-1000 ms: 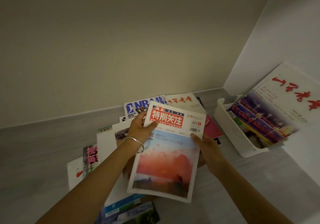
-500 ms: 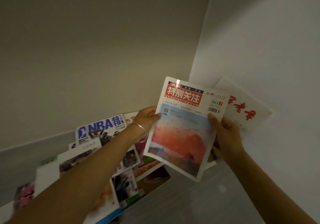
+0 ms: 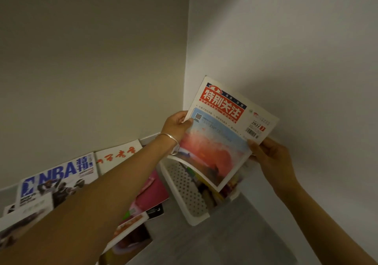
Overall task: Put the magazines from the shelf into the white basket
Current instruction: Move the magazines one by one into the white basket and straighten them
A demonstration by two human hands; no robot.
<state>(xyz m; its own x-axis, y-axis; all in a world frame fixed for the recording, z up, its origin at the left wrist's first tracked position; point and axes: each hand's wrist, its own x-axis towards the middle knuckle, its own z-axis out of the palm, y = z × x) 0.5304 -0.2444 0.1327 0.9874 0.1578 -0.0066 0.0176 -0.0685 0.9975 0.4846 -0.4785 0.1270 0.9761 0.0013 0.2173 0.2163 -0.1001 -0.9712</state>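
Magazine [image 3: 221, 142] hangs over white basket [image 3: 188, 195], edges pinched by left hand [image 3: 176, 126], right hand [image 3: 273, 159].

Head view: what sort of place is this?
Likely an indoor shelf nook: beige back wall meets white side wall, glossy magazines lie spread on the grey shelf surface, a white perforated plastic basket stands in the corner.

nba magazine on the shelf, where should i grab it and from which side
Probably its far edge, above the title. The NBA magazine lies flat, its near part overlapped by a pale magazine, with a red-script magazine along its right side. Reach over from above and lift that far edge.
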